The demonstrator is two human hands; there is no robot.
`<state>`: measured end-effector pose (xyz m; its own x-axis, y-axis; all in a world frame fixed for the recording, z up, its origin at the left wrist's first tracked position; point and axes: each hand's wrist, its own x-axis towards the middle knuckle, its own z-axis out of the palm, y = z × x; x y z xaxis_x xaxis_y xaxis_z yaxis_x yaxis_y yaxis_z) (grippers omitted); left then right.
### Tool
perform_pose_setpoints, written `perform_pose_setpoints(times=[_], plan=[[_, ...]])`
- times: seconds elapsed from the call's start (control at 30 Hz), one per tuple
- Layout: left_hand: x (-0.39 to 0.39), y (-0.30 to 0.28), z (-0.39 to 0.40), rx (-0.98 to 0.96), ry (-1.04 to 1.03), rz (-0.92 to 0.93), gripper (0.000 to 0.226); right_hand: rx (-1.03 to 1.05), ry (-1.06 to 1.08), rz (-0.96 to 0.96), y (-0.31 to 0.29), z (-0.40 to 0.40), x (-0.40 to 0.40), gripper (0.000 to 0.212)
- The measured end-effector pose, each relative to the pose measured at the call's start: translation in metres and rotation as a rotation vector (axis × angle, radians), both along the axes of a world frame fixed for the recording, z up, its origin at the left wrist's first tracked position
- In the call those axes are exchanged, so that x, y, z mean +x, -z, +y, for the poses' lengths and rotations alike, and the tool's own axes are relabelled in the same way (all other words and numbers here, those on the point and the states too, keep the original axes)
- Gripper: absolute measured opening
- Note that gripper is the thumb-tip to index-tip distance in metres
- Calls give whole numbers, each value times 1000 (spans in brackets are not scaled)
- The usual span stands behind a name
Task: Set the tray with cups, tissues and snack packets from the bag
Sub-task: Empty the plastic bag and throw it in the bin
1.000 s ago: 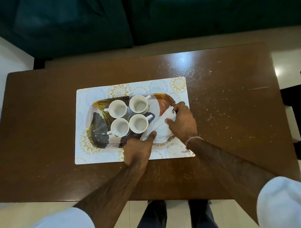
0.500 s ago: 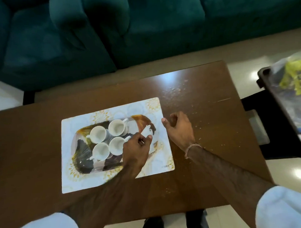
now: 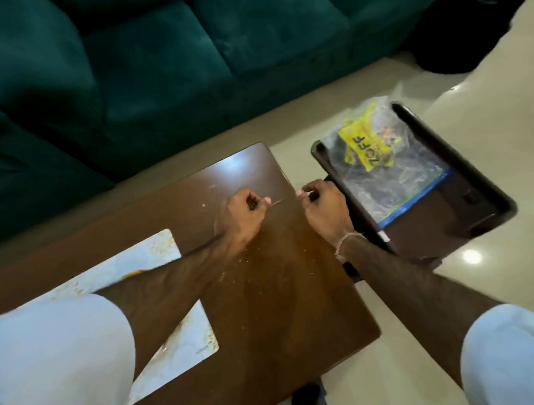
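Note:
A clear plastic bag [image 3: 404,179] with a blue zip strip lies on a dark side table [image 3: 477,201] to the right of the brown table [image 3: 281,292]. Inside the bag sits a yellow snack packet [image 3: 365,147]. My right hand [image 3: 325,211] hovers at the brown table's right edge, just short of the side table, fingers curled on nothing. To its left my left hand [image 3: 240,217] is over the tabletop, also curled and holding nothing. The white patterned placemat [image 3: 146,258] shows at the left; my left arm and sleeve hide the tray and cups.
A dark green sofa [image 3: 164,69] runs along the far side of the table. Glossy pale floor [image 3: 415,333] surrounds the side table, and a black object [image 3: 465,28] stands at the top right. Crumbs speckle the tabletop.
Both hands have let go of the tissues on the tray and moved right across the table. My view has swung right, bringing the bag on the side table into sight.

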<state>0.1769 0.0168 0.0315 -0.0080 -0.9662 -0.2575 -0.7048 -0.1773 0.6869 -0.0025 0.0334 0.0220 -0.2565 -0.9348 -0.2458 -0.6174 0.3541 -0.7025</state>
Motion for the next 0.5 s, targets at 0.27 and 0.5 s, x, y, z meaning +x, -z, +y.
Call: perform_pose_setpoints(times=[0.27, 0.5], plan=[[-145, 9, -36, -25, 189, 8, 24, -34, 246, 34, 8, 0, -131, 25], [-245, 36, -32, -10, 348, -57, 28, 4, 428, 21, 34, 7, -210, 20]])
